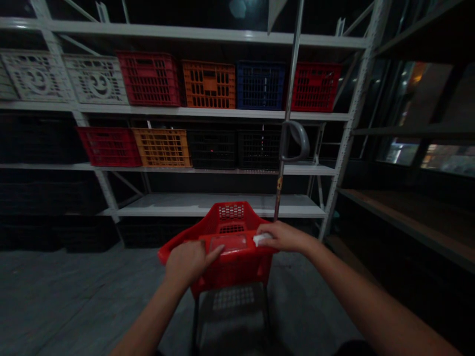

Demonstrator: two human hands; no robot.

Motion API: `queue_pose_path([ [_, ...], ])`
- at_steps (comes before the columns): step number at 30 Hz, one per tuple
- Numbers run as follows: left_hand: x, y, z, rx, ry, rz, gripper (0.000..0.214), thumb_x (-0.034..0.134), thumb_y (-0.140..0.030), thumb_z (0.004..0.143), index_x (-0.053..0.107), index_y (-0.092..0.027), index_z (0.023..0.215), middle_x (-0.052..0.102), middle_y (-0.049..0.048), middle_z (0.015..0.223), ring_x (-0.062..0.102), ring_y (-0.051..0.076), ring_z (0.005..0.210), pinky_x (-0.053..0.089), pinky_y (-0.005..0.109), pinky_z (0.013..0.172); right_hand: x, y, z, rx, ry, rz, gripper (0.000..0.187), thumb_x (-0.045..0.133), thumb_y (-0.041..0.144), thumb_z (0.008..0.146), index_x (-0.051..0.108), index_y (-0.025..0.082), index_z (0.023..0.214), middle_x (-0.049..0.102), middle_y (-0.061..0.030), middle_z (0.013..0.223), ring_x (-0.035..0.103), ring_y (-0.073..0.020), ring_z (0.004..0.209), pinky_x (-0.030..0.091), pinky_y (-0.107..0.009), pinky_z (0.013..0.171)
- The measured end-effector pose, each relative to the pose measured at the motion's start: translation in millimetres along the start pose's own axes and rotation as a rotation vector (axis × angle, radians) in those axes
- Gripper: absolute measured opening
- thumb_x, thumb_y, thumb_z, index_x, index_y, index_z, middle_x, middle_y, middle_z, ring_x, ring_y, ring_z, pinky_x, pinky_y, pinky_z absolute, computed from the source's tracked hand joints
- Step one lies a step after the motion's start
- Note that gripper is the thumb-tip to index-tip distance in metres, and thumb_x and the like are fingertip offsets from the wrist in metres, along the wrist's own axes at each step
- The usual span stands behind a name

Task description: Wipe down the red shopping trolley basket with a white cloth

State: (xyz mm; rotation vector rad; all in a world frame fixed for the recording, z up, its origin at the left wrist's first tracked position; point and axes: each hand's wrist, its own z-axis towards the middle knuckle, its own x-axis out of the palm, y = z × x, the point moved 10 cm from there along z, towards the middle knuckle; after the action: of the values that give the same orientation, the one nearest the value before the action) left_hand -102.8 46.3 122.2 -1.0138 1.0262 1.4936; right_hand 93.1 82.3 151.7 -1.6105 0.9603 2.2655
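Observation:
A red plastic shopping cart (232, 269) stands right in front of me, its basket facing the shelves. My left hand (187, 262) is closed over the left part of the cart's handle, with the thumb lying along the bar. On the right part of that bar rests my right hand (280, 236), its fingers curled down over a crumpled white cloth (262, 240), perhaps a tissue, pressed against the handle. Between the hands, a clear panel (228, 243) is set in the handle. The cart's basket looks bare inside where it shows.
A metal pole (293, 74) with a grey loop handle (300, 141) rises at the cart's right. Behind stands a white shelving rack (222, 211) with red crates (150, 79), an orange crate (210, 85) and several others. Dark wooden shelves (408, 222) run along the right.

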Motion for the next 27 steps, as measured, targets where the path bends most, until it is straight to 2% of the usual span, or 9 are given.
queue_pose_path([
  [3,-0.4,0.2,0.7,0.002,-0.007,0.008,0.079,0.010,-0.070,0.073,0.063,-0.012,0.081,0.064,0.0145,0.074,0.061,0.028,0.073,0.043,0.036,0.062,17.4,6.1,11.2,0.023,-0.037,0.019,0.017,0.053,0.020,0.077,0.058,0.019,0.093,0.063,-0.0020,0.090,0.056,-0.0145,0.079,0.037,-0.021,0.066],
  [5,-0.5,1.8,1.2,-0.010,-0.008,0.001,0.079,0.010,-0.070,0.073,0.063,-0.012,0.081,0.064,0.0145,0.074,0.061,0.028,0.073,0.043,0.036,0.062,25.6,3.7,13.9,0.107,-0.113,-0.045,0.015,0.047,0.018,0.081,0.058,0.019,0.091,0.064,-0.0036,0.089,0.057,-0.0149,0.079,0.038,-0.022,0.066],
  [8,0.1,5.1,1.9,-0.028,0.000,-0.006,0.080,0.010,-0.071,0.073,0.063,-0.011,0.081,0.064,0.0153,0.076,0.060,0.027,0.075,0.042,0.035,0.064,30.1,4.6,2.9,0.165,-0.231,-0.176,0.020,0.040,0.016,0.084,0.057,0.017,0.095,0.065,-0.0069,0.088,0.058,-0.0169,0.080,0.039,-0.024,0.069],
  [12,2.0,7.4,2.5,-0.020,0.007,0.003,0.079,0.011,-0.071,0.073,0.062,-0.012,0.082,0.064,0.0151,0.078,0.060,0.026,0.077,0.042,0.034,0.065,20.4,6.6,-27.6,-0.002,-0.287,-0.159,0.028,0.039,0.013,0.084,0.056,0.020,0.106,0.062,-0.0055,0.106,0.055,-0.0171,0.098,0.039,-0.026,0.083],
  [15,2.3,7.0,3.3,-0.012,0.002,0.019,0.077,0.012,-0.070,0.073,0.062,-0.012,0.083,0.064,0.0146,0.078,0.060,0.027,0.077,0.042,0.033,0.065,5.5,-20.5,-48.4,0.080,-0.329,-0.190,0.028,0.041,0.012,0.082,0.059,0.021,0.101,0.063,-0.0042,0.103,0.056,-0.0181,0.096,0.041,-0.027,0.082],
  [18,0.9,3.7,4.5,-0.007,-0.014,0.019,0.079,0.011,-0.071,0.073,0.062,-0.011,0.080,0.064,0.0148,0.075,0.060,0.029,0.075,0.042,0.035,0.063,0.3,-27.0,-59.5,0.111,-0.507,-0.225,0.032,0.040,0.009,0.080,0.058,0.019,0.104,0.063,-0.0066,0.105,0.055,-0.0192,0.100,0.041,-0.032,0.088],
  [20,0.0,1.6,5.1,-0.010,-0.022,0.016,0.080,0.011,-0.071,0.072,0.063,-0.011,0.079,0.064,0.0148,0.074,0.060,0.029,0.074,0.042,0.036,0.063,8.8,-14.6,-61.4,0.095,-0.678,-0.217,0.037,0.039,0.005,0.078,0.057,0.017,0.107,0.061,-0.0085,0.109,0.053,-0.0193,0.106,0.039,-0.036,0.094],
  [23,0.4,0.4,5.1,-0.015,-0.014,0.012,0.078,0.014,-0.071,0.072,0.063,-0.011,0.080,0.064,0.0146,0.075,0.060,0.028,0.074,0.042,0.035,0.063,37.9,19.2,-54.9,0.004,-0.872,-0.173,0.042,0.034,0.001,0.075,0.056,0.016,0.108,0.058,-0.0087,0.115,0.046,-0.0179,0.115,0.035,-0.040,0.099],
  [27,2.0,2.9,4.6,-0.006,-0.001,0.010,0.078,0.013,-0.069,0.073,0.063,-0.011,0.082,0.064,0.0152,0.077,0.060,0.028,0.076,0.042,0.036,0.064,71.0,50.8,-44.2,-0.171,-0.911,-0.187,0.041,0.032,0.001,0.077,0.055,0.016,0.108,0.055,-0.0077,0.120,0.036,-0.0172,0.123,0.031,-0.044,0.102],
])
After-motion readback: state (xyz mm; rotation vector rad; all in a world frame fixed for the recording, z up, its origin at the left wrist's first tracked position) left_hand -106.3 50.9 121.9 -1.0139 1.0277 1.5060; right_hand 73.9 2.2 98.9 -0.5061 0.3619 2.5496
